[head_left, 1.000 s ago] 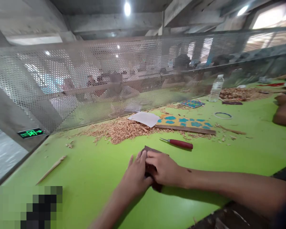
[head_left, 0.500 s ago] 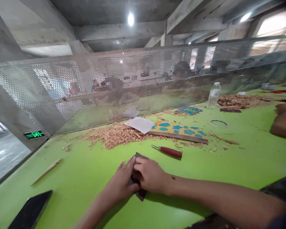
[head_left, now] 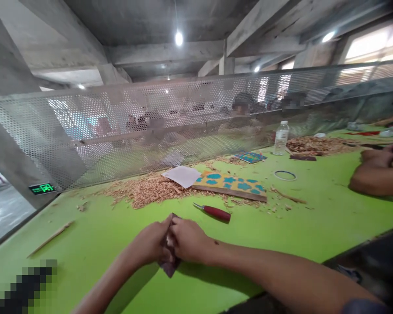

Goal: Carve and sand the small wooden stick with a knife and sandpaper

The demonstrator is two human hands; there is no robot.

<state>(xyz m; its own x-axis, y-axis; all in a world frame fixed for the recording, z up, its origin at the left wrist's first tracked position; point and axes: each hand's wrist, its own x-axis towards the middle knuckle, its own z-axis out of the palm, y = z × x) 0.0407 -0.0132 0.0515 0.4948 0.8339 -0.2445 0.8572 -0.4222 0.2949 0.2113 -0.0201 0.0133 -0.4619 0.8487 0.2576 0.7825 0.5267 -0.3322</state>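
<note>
My left hand [head_left: 149, 245] and my right hand [head_left: 190, 241] meet in front of me on the green table [head_left: 298, 222]. Both pinch a dark brown sheet [head_left: 169, 264] that looks like sandpaper, folded up between the fingers so only its lower corner and a top edge show. Just beyond my right hand lies a small carving knife with a red handle [head_left: 215, 212], blade pointing left.
A heap of wood shavings [head_left: 143, 190], a white paper [head_left: 181, 175] and a yellow board with blue patches [head_left: 232, 185] lie further back. A wooden stick [head_left: 49, 238] lies left. A water bottle [head_left: 280, 138], a ring [head_left: 284, 175] and another person's arm [head_left: 376, 179] are right. Mesh fencing [head_left: 118, 126] stands behind.
My hands went from pressing the dark sheet flat on the table to gathering it up between closed fingers. The view has shifted, so everything sits further left.
</note>
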